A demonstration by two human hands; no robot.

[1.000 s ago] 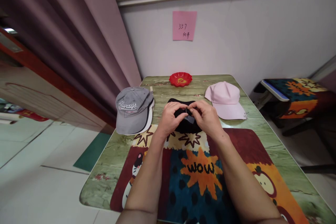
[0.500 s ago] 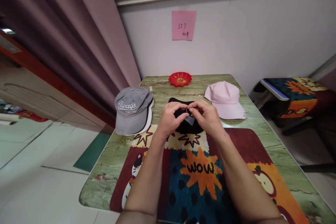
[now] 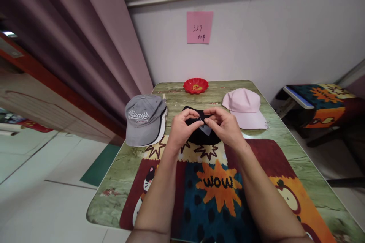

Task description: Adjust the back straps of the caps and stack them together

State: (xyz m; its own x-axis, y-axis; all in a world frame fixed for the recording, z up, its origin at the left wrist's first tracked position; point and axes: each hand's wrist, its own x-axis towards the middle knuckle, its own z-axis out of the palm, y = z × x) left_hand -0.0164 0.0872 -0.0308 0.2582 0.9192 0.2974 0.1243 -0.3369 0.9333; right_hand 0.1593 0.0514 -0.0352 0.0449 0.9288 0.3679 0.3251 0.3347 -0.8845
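Observation:
A black cap (image 3: 203,136) lies on the table beneath both hands, with a grey patch showing on it. My left hand (image 3: 184,127) is over its left side, thumb and fingertips drawn together at a small thin thing. From the right, my right hand (image 3: 224,123) meets it, thumb and finger pinched near the same spot. A fine pale line shows between the fingertips; what exactly each hand grips is too small to name. The fingertips hide part of the cap.
A grey cap (image 3: 144,119) over a white one stands on the left, a pink cap (image 3: 245,108) on the right. Behind is a red scalloped dish (image 3: 195,85). A patterned mat (image 3: 194,190) covers the front of the green table (image 3: 111,193). A pink note hangs on the wall.
The fingertips have shifted slightly, and the thumbs now sit closer together. The thin line between them has tilted. More of the grey patch's lettering shows. The caps and dish have not moved.

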